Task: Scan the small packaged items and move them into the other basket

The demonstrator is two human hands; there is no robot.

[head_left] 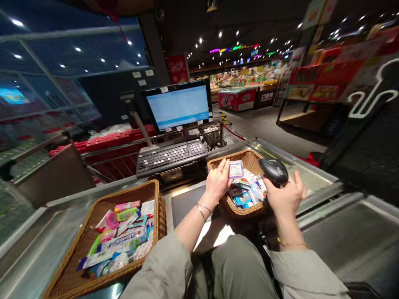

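My left hand (217, 179) grips a small flat packet (236, 169) with a purple border and pale label, over the right wicker basket (242, 212). Printing on the packet is too small to read. In my right hand (285, 193) is a black barcode scanner (274, 171), its head pointing left toward the packet, with a gap between them. Some of my right fingers stretch out past the scanner's handle. Below both hands, the right basket holds several small packaged goods (246, 196), partly hidden by my left hand and the packet.
To the left stands a larger wicker basket (159, 216) with several toothpaste boxes and colourful packages. A keyboard (173, 155) and lit monitor (179, 106) are behind the counter's middle. Metal counter (349, 236) extends right. Shopping carts (215, 135) stand beyond.
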